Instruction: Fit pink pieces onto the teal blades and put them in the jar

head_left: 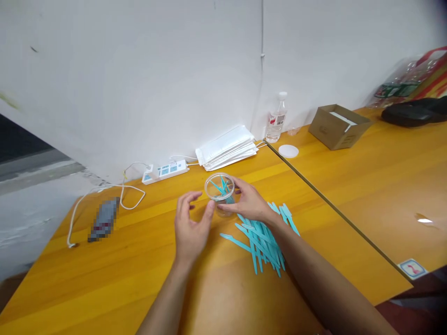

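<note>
A clear round plastic jar (222, 213) stands upright on the table with several slim turquoise knife-shaped sticks (223, 185) inside. Its top is uncovered. My right hand (252, 201) is wrapped round the jar's right side, thumb across the front and fingers partly hidden behind. To the left, my left hand (192, 223) is open, fingers curved and apart, its thumb tip close to the jar; whether it touches cannot be made out. A loose pile of the same turquoise sticks (261, 244) lies under and beside my right wrist, partly covered by the forearm.
Behind the jar lie stacked white envelopes (228, 151) and a white power strip (165, 171) with a cable. A blurred grey item (104, 218) lies left. Rightward are a water bottle (275, 122), a white disc (288, 151), a cardboard box (337, 130) and a table seam.
</note>
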Motion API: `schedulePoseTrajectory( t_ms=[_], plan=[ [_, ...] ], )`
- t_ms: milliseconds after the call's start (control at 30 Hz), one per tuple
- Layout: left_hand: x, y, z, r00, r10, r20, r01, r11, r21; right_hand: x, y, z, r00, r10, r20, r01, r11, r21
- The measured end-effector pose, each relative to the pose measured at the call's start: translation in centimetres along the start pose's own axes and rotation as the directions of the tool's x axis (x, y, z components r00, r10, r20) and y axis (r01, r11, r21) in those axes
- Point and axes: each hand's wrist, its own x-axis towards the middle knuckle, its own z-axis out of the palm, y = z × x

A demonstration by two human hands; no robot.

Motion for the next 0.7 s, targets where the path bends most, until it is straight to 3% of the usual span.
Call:
schedulePoseTrajectory(
  t_ms=[33,67,100,167,200,233,267,367,467,533,600,633,700],
  plan=[
    [-1.4,0.2,0.6,1.0,-0.009,0.023,0.009,1.0,0.0,0.1,0.2,-0.2,1.0,0.006,-0.005,-0.006,1.0,-0.003],
    [-2.6,0.5,1.3,0.992,0.022,0.122,-0.023,1.0,0.0,0.1,0.4,-0.4,1.0,0.014,-0.008,-0.014,1.0,-0.008],
    [-3.8,0.8,2.1,0.955,0.102,0.279,-0.108,0.994,0.008,0.1,0.5,-0.5,1.0,0.021,-0.009,-0.021,1.0,-0.017],
    [-5.3,1.8,4.0,0.776,0.266,0.572,-0.345,0.938,0.032,0.2,0.6,-0.7,1.0,0.026,-0.01,-0.027,0.999,-0.031],
    [-5.7,2.2,4.9,0.686,0.311,0.658,-0.446,0.894,0.042,0.2,0.6,-0.7,1.0,0.026,-0.007,-0.026,0.999,-0.033],
    [-5.9,2.6,5.8,0.63,0.331,0.702,-0.516,0.855,0.06,0.1,0.5,-0.8,1.0,0.024,-0.002,-0.024,0.999,-0.03],
    [-5.8,2.9,6.5,0.607,0.337,0.719,-0.554,0.829,0.079,0.1,0.4,-0.8,1.0,0.02,0.004,-0.02,1.0,-0.022],
    [-5.3,3.1,7.7,0.597,0.344,0.725,-0.584,0.806,0.099,0.1,0.3,-1.0,0.999,0.017,0.031,-0.017,1.0,0.003],
    [-4.5,2.5,6.2,0.575,0.377,0.726,-0.614,0.785,0.079,0.2,0.4,-1.5,0.998,0.034,0.054,-0.035,0.999,0.009],
    [-3.9,1.9,3.3,0.577,0.39,0.718,-0.611,0.789,0.063,0.2,0.4,-1.9,0.997,0.039,0.067,-0.041,0.999,0.028],
    [-2.9,1.5,-0.4,0.63,0.382,0.676,-0.564,0.823,0.062,0.3,0.4,-2.1,0.997,0.03,0.076,-0.035,0.998,0.057],
    [-2.2,1.5,-2.2,0.706,0.366,0.606,-0.486,0.873,0.038,0.3,0.3,-2.1,0.997,0.026,0.077,-0.031,0.997,0.066],
    [-0.5,1.9,-4.6,0.905,0.26,0.336,-0.29,0.956,0.042,0.3,0.2,-1.9,0.997,0.028,0.073,-0.032,0.997,0.066]
  ],
)
